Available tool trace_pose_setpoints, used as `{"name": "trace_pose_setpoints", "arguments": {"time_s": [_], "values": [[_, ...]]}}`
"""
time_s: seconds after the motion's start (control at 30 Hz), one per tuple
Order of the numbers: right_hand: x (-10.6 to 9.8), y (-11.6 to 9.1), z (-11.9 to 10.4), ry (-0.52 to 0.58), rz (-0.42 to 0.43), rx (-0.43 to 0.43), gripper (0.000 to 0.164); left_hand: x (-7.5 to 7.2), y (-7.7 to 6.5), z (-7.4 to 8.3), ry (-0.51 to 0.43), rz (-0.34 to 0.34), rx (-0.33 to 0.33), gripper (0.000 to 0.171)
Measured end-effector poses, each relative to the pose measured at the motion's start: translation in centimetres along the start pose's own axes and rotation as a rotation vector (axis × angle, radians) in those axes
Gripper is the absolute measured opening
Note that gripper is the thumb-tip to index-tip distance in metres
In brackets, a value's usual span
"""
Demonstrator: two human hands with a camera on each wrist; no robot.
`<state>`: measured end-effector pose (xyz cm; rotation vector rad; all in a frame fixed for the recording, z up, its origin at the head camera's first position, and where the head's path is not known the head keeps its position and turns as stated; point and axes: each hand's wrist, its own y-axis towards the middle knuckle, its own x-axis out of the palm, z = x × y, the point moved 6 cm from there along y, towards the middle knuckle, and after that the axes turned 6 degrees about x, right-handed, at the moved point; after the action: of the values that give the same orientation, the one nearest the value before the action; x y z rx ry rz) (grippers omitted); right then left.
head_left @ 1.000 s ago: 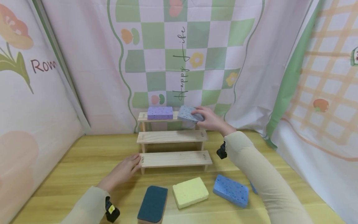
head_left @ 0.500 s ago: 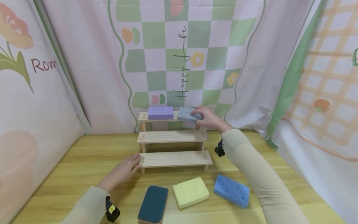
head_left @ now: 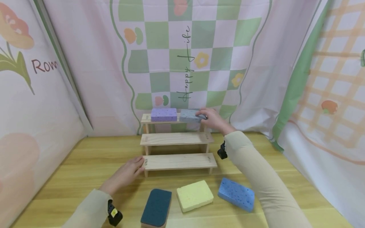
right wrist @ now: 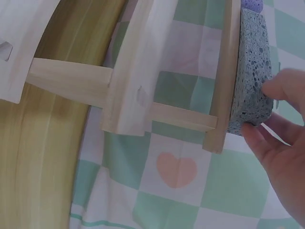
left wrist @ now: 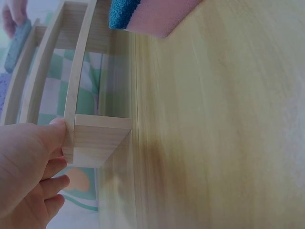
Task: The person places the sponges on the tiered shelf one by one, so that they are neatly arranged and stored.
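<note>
A three-tier wooden stand (head_left: 179,162) stands on the table. On its top tier, a purple sponge (head_left: 163,114) lies at the left and a grey-blue sponge (head_left: 188,116) at the right. My right hand (head_left: 214,120) pinches the grey-blue sponge by its right end; in the right wrist view this speckled sponge (right wrist: 252,67) lies flat along the top board, thumb and fingers at its end. At the lowest tier's left end is my left hand (head_left: 128,172). The left wrist view shows that hand's thumb and fingers (left wrist: 57,183) gripping the board's end.
In front of the stand lie a dark teal scouring sponge (head_left: 156,207), a yellow sponge (head_left: 195,196) and a blue sponge (head_left: 236,194) on the wooden table (head_left: 71,177). Behind the stand hangs a checked green-and-white curtain (head_left: 179,60), with further cloth at both sides.
The grey-blue sponge, tilted before, has come down level on the top tier and shifted slightly left with my right hand. My left hand stays on the lowest tier's end.
</note>
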<state>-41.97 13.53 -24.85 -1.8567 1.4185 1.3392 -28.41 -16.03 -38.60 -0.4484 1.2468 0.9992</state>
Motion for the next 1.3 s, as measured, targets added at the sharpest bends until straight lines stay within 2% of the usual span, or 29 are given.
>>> {"name": "trace_pose_setpoints", "arguments": {"time_s": [0.37, 0.6, 1.3], "values": [[0.1, 0.7, 1.4, 0.076, 0.124, 0.025, 0.029, 0.0, -0.1, 0.0, -0.009, -0.003, -0.007, 0.047], [0.1, 0.7, 1.4, 0.082, 0.149, 0.026, 0.027, -0.2, -0.2, 0.2, 0.017, 0.021, 0.022, 0.045], [0.4, 0.8, 1.3, 0.105, 0.174, 0.060, 0.026, 0.1, 0.0, -0.2, 0.014, -0.001, -0.001, 0.047]]}}
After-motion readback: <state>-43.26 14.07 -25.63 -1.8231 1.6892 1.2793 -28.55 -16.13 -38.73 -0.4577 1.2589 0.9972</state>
